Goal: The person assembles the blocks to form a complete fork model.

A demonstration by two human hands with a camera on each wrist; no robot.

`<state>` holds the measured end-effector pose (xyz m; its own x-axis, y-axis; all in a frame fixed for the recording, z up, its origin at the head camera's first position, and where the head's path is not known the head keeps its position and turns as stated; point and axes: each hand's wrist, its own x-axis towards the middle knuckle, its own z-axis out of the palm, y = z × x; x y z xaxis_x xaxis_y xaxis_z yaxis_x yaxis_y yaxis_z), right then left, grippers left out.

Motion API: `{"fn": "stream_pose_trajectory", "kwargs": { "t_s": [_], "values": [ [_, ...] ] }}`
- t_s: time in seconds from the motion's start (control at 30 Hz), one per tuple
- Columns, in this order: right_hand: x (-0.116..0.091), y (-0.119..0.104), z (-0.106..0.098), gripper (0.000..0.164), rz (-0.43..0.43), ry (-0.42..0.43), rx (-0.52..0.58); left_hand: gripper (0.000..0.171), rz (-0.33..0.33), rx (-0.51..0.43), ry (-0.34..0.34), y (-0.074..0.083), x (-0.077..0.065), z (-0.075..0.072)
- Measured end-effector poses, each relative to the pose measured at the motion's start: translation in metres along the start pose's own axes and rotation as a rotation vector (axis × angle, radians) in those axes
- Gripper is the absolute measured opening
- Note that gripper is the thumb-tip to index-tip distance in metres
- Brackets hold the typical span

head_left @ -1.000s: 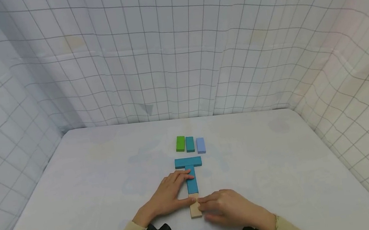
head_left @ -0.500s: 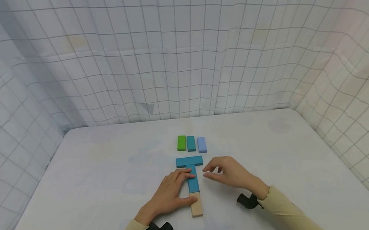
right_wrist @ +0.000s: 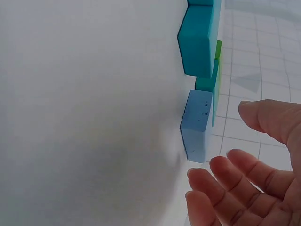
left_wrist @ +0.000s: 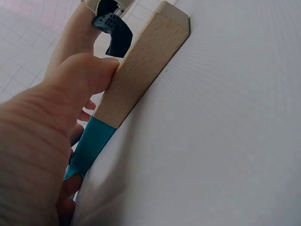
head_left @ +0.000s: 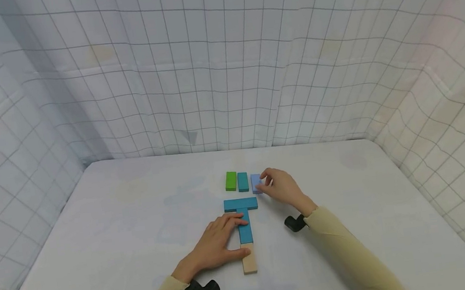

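Note:
In the head view a blue block lies crosswise, and a second blue block runs from its middle toward the person. A plain wooden block continues that line. The left hand rests along the line, fingertips on the second blue block, thumb touching the wooden block. The right hand is at a light blue block, thumb and fingers spread apart. In the right wrist view that light blue block stands free of the fingers, which hold nothing.
Left of the light blue block lie a teal block and a green block, side by side on the white table. A grid-patterned curtain hangs behind and on both sides.
The right hand has left the wooden block and moved forward, past the blue blocks, to the light blue block. The left hand keeps its place on the line of blocks.

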<state>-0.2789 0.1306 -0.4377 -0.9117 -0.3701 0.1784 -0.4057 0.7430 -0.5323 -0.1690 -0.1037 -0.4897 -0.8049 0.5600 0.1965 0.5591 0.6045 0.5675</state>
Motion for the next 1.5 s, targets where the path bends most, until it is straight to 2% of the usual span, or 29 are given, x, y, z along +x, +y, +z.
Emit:
{"fn": "stream_pose_trajectory", "kwargs": {
  "t_s": [0.13,0.4,0.93,1.23,1.5],
  "values": [
    [0.009,0.001,0.003,0.041,0.091,-0.036,0.004,0.062,-0.005,0.007,-0.007,-0.001,0.000,0.001],
    [0.020,0.001,0.011,0.055,0.156,-0.094,-0.004,0.061,0.001,0.014,-0.001,-0.001,0.001,0.002],
    [0.028,0.006,0.019,0.054,0.191,-0.134,-0.010,0.062,0.013,0.020,0.008,-0.002,-0.001,0.001],
    [0.029,0.008,0.019,0.053,0.224,-0.142,0.031,0.061,-0.009,0.015,-0.012,0.000,0.000,0.000],
    [0.027,0.006,0.017,0.049,0.233,-0.146,0.064,0.061,0.001,0.023,-0.006,0.001,0.000,0.000]
  ]
}}
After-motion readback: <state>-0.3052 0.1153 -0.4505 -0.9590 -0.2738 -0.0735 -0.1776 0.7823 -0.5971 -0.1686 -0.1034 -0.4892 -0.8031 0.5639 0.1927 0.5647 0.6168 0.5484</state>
